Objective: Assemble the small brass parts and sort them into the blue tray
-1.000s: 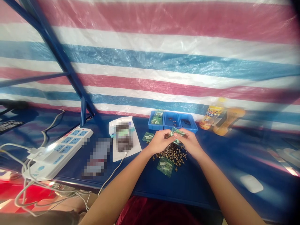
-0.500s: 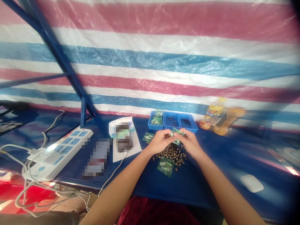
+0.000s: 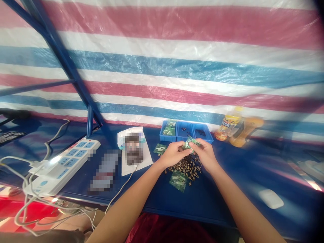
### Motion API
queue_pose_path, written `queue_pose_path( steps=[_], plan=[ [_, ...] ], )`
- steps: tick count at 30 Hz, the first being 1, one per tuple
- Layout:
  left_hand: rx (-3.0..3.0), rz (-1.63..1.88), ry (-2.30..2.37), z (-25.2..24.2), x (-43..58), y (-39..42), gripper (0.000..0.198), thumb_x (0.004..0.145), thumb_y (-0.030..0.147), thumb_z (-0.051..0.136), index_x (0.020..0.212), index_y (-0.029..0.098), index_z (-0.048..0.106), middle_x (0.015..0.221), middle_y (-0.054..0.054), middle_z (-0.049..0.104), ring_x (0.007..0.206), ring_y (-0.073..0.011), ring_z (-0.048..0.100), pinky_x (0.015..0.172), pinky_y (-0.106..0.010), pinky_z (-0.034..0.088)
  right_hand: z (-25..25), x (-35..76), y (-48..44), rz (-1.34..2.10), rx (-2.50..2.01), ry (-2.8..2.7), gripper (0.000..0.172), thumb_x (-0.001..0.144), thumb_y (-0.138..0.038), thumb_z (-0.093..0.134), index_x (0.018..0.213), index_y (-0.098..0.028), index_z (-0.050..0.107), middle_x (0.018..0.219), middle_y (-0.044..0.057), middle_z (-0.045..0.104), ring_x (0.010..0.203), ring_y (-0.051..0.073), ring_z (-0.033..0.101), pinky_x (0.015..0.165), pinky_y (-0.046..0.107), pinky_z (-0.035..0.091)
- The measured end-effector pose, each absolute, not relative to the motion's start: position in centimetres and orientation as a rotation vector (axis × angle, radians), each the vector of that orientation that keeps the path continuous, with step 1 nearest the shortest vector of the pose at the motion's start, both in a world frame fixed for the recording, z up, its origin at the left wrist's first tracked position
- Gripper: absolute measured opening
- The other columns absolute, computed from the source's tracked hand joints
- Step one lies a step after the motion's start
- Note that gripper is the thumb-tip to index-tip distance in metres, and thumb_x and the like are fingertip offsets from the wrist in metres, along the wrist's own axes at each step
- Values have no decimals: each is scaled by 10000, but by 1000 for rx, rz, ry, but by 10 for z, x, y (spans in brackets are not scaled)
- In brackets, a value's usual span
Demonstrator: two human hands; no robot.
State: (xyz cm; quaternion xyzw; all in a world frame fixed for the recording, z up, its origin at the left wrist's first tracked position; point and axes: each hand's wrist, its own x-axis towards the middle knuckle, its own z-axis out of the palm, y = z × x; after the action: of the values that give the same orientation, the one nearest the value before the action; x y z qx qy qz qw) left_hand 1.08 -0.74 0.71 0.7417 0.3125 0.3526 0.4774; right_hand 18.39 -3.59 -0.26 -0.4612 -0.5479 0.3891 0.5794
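Note:
My left hand (image 3: 172, 154) and my right hand (image 3: 204, 154) meet above a blue table (image 3: 162, 202), with their fingertips pinching a small clear plastic bag (image 3: 190, 143) with green contents. Directly beneath my hands lies a loose heap of small brass fittings (image 3: 184, 167). A similar bag (image 3: 178, 181) rests just below the heap, and another (image 3: 160, 149) lies to the left of my left hand. Behind my hands stands a blue compartment tray (image 3: 186, 131), holding green bags and small dark parts.
A white power strip (image 3: 63, 165) with tangled white cables (image 3: 27, 202) lies at the left. Blurred objects (image 3: 106, 170) and a white sheet (image 3: 134, 165) lie beside it. Two orange-yellow bottles (image 3: 233, 130) stand at the right, before a striped tarpaulin (image 3: 162, 67).
The small bag has shifted between my fingers, and less of it hangs below my hands. My hands have barely moved, and the heap and tray stay in place.

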Motion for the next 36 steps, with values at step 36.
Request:
queue_pose_path(
  steps=[36],
  plan=[
    [1908,852,754,14,9,-9,398,868,506,600,842,126,715,611,-16,569,562,-121,441,542,-236,352,0,187,-36,1021,-1084,-1352,323,786,-508,748,825,-200,659,718,2,599,646,155,502,610,294,416]
  ],
)
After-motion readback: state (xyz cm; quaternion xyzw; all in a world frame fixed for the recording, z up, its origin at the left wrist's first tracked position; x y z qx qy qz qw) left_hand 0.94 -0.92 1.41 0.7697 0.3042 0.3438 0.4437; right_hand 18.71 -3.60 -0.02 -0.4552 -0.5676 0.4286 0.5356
